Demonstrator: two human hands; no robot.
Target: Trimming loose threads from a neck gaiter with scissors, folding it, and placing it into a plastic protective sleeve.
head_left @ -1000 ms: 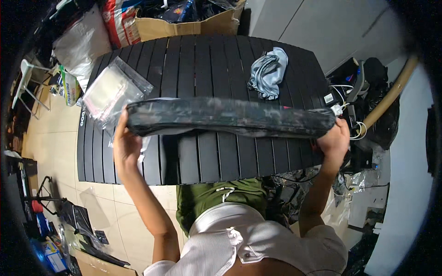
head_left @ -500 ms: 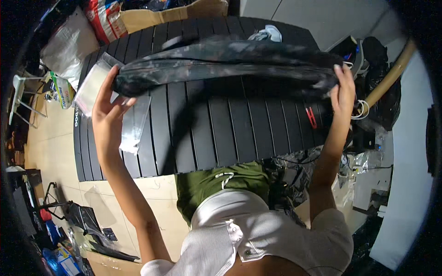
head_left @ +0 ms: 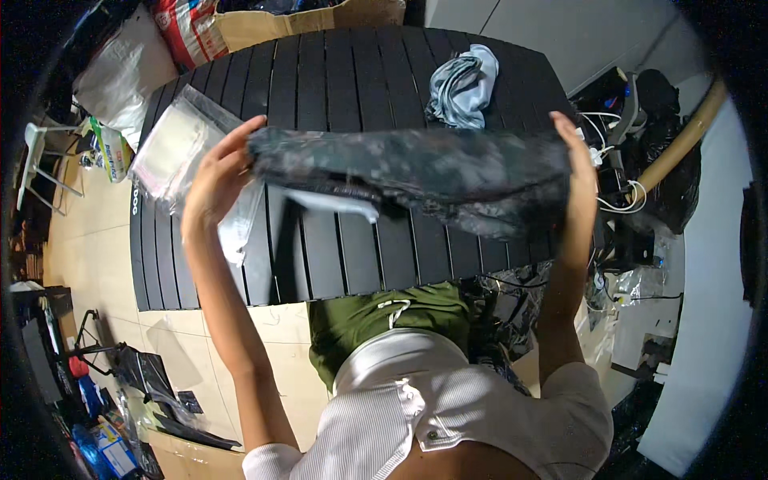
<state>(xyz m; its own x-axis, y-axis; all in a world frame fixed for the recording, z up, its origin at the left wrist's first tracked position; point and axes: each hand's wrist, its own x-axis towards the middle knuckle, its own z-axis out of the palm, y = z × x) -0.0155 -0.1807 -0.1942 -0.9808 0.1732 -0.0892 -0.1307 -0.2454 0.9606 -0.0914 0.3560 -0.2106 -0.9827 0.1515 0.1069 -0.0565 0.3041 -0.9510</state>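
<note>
A dark camouflage cloth (head_left: 416, 164), folded long and partly blurred, stretches between my hands above the black slatted table (head_left: 320, 256). My left hand (head_left: 218, 178) is closed on its left end, thumb and fingers pinching the corner. At the right end, my right hand (head_left: 578, 164) grips the cloth's edge with long upright fingers; its thumb is hidden. Below the cloth's left half shows a pale strip (head_left: 332, 205), too blurred to name. Beyond the cloth lies a crumpled light-blue cloth (head_left: 466, 86) on the table.
Clear plastic packets (head_left: 172, 148) lie at the table's left, beside my left hand. White cables (head_left: 632, 196) and a tan tube (head_left: 684, 142) are past the right edge. An open cardboard box (head_left: 312, 22) stands at the far side, and a white stool (head_left: 44, 160) at far left.
The camouflage cloth has come nearer and lower, and spread broader, uncovering the light-blue cloth. My hands have drawn somewhat closer together. A red item on the table's right is now covered.
</note>
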